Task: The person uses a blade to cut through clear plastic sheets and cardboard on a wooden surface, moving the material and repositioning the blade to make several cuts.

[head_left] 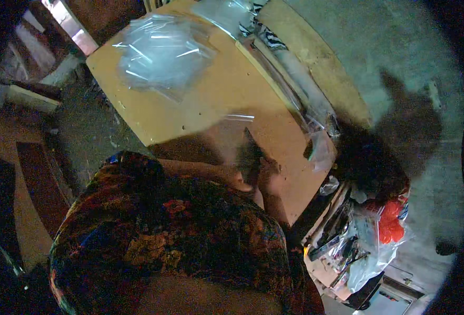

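My left hand [238, 179] reaches in across the near edge of the tan board [205, 113], its fingers closed in shadow. At its fingers a hazy, see-through piece, which looks like a clear plastic bag [228, 142], lies over the board. Close beside it on the right is my right hand [269, 172], fingers curled; what they grip is too dark to make out. A dark pointed shape shows between the hands, and I cannot tell whether it is a shadow. Toward the far left of the board lies a loose pile of clear plastic bags [163, 52] with bright glints.
More clear plastic [221, 16] sits at the board's far edge. Wooden strips and crumpled film [321, 149] line its right side. At lower right are a red bundle [391, 223], a clear bag [366, 270] and mixed clutter. Grey floor [400, 47] stretches beyond.
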A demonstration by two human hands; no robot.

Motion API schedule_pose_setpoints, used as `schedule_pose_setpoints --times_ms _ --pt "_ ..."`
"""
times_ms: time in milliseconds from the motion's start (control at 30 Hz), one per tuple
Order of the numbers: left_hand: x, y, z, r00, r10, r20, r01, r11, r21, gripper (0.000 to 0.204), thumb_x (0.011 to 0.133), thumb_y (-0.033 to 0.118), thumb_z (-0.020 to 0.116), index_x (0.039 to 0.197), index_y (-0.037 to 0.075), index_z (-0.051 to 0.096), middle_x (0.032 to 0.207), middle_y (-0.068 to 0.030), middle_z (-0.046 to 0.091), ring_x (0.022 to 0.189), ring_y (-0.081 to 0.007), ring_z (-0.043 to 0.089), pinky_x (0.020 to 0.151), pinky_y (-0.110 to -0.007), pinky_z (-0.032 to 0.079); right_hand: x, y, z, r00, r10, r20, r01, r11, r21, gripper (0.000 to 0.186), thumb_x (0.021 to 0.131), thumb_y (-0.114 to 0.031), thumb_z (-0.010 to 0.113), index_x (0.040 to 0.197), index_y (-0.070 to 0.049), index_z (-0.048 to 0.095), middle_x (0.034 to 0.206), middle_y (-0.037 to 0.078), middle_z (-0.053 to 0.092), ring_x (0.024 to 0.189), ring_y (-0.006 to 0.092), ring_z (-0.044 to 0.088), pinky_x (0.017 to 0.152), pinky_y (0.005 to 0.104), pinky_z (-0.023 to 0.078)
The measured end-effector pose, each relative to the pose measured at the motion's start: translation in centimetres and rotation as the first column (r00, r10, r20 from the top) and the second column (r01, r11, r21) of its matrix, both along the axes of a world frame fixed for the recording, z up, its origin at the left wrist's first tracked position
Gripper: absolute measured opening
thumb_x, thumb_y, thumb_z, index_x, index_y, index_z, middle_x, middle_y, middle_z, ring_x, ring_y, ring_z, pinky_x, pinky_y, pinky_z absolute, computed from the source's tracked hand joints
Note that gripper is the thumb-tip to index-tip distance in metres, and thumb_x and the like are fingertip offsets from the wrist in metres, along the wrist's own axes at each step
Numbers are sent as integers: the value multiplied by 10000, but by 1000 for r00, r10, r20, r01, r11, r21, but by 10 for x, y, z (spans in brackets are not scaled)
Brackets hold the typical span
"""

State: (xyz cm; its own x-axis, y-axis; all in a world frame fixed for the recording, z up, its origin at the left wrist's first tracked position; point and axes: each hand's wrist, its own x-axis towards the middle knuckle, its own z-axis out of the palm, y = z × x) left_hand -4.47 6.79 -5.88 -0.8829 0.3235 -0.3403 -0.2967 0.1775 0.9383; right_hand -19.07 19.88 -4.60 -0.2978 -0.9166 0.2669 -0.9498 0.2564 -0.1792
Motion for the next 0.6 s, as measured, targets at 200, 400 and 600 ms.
schedule_pose_setpoints --times_ms 200,400,600 --pt "1 -42 19 699 115 -706 -712 206 -672 659 674 479 589 1133 21 471 1243 -175 381 1147 -353 340 879 -491 336 10 -12 29 981 -185 63 159 940 301 287 784 -130 462 1063 -90 516 1073 96 520 954 296 496 772 446 412" --pt "11 -46 51 811 188 -554 -583 182 -792 899 622 538 604 1245 -35 301 1363 -208 115 1258 -370 90 970 -524 195 -2 -35 28 988 -8 152 14 999 -39 237 790 -120 455 1011 -107 538 1032 119 512 947 308 477 744 427 403" --pt "7 -52 8 806 -14 -592 -580 -222 -784 664 703 377 563 1224 24 349 1348 -149 228 1237 -326 208 967 -531 192 -39 -87 10 995 -27 96 1 966 259 306 815 -264 442 1076 -115 494 1049 130 514 940 324 478 716 418 431"
